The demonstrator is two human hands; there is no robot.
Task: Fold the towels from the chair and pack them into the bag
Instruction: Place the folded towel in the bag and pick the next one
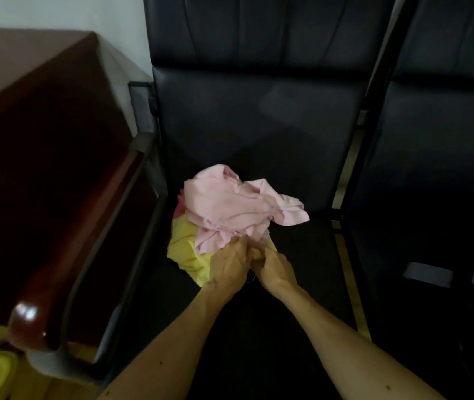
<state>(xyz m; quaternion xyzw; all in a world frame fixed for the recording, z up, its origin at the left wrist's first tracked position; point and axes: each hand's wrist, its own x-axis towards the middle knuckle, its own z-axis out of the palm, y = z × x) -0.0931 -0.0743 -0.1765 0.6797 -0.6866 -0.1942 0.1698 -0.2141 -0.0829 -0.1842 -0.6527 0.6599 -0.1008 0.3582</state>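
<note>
- Left hand and right hand, side by side, pinch the crumpled towel pile at its 6 o'clock edge.
- Pile rests on the chair seat; I judge nothing folded or bagged yet.

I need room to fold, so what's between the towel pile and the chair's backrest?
Nothing but bare black seat, in the head view, from the pink towel atop the pile up to the backrest.

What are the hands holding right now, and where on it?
The left hand and right hand both pinch the crumpled pink cloth towel at its near edge, over the yellow cloth towel.
</note>
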